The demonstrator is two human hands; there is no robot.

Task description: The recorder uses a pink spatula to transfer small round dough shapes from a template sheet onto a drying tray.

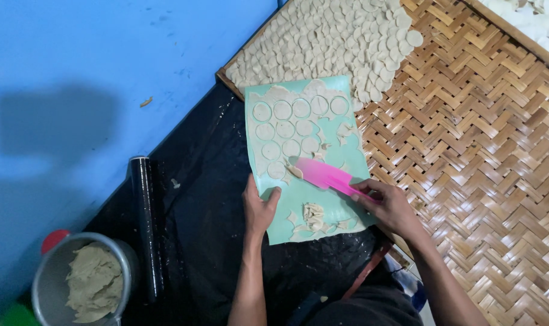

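The right hand (390, 205) grips the handle of a pink spatula (323, 174), whose flat blade lies low across a pale green plastic sheet (347, 111) and points left toward the rows of thin round dough discs (291, 128) cut on it. The left hand (259, 208) rests with its fingers spread and pressed down on the sheet's near left edge, pinning it against the black plastic (202, 181) beneath; it grasps nothing. The blade tip sits just beside the nearest discs, where loose dough trimmings (314, 216) are gathered into a small crumpled heap near the sheet's near edge. The discs look thin and soft, so a blade held too steeply would likely dig in and tear or fold one instead of sliding under it. If the left hand eases its pressure, the light sheet could skid or buckle under the push, bunching the discs together. Trimmings lying close to the blade could get dragged into the clean discs and stick. The far end of the sheet overlaps the woven bamboo tray (479, 133), where many finished discs (329, 39) already lie closely overlapped; a careless lift there could disturb them. A black rolling pin (146, 226) lies well to the left, beside a metal pot of dough (87, 284), clear of the hands.
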